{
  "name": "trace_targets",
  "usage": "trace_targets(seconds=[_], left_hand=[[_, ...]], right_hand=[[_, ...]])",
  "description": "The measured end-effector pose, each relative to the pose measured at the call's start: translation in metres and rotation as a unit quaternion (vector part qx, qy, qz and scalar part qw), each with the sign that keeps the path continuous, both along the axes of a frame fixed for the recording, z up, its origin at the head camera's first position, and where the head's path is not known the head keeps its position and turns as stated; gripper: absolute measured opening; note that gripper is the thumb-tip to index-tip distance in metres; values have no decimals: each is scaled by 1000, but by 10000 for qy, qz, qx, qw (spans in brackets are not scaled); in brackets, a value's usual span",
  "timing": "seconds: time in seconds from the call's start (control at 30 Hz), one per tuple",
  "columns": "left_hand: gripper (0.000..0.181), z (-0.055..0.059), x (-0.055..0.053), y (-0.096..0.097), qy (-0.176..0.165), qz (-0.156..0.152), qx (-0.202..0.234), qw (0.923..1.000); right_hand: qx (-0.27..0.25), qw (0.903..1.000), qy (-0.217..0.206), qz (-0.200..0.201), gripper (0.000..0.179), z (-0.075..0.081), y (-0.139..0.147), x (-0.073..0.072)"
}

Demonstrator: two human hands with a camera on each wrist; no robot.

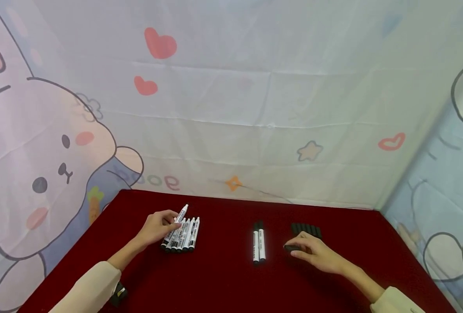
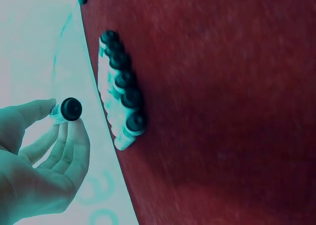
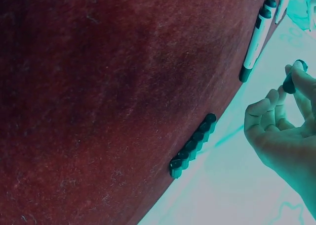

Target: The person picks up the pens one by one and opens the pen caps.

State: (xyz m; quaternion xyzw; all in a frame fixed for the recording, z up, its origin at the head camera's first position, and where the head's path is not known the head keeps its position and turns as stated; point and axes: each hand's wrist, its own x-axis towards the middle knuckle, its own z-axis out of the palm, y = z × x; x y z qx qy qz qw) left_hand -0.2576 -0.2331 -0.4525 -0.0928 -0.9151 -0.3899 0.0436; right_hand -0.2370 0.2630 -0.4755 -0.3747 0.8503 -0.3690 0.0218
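My left hand (image 1: 159, 227) pinches a white marker (image 1: 182, 213) between thumb and fingers, raised over a row of white markers. Its black end (image 2: 71, 109) faces the left wrist camera. The row of markers (image 1: 193, 234) lies side by side, black ends toward me and white tips away, with no caps on those tips. A small black marker cap (image 1: 292, 248) is pinched by the thumb and fingers of my right hand (image 1: 315, 252); the right wrist view shows the same cap (image 3: 290, 82). Beyond that hand stands a row of black caps (image 1: 306, 229), partly hidden in the head view.
Between the hands, two capped markers (image 1: 259, 245) lie side by side on the red tablecloth (image 1: 223, 282). Beside the left sleeve sits a dark object (image 1: 119, 294), partly covered. A printed fabric backdrop (image 1: 231, 100) rises behind the table's far edge.
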Motion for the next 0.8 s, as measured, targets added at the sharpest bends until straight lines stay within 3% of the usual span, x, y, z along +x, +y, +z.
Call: trace_targets(seconds=[0.13, 0.23, 0.5, 0.8], left_hand=[[30, -2, -6, -8, 73, 229, -124, 9996], [31, -6, -11, -15, 41, 386, -180, 9991], [42, -20, -16, -34, -827, 712, 355, 9934], [45, -27, -13, -36, -1086, 737, 129, 9913]], right_hand=[[33, 9998, 195, 40, 24, -1, 2, -3], [130, 9999, 112, 10, 25, 1, 3, -3], [507, 9979, -349, -186, 33, 5, 3, -5], [678, 9957, -593, -194, 37, 0, 9, -3]])
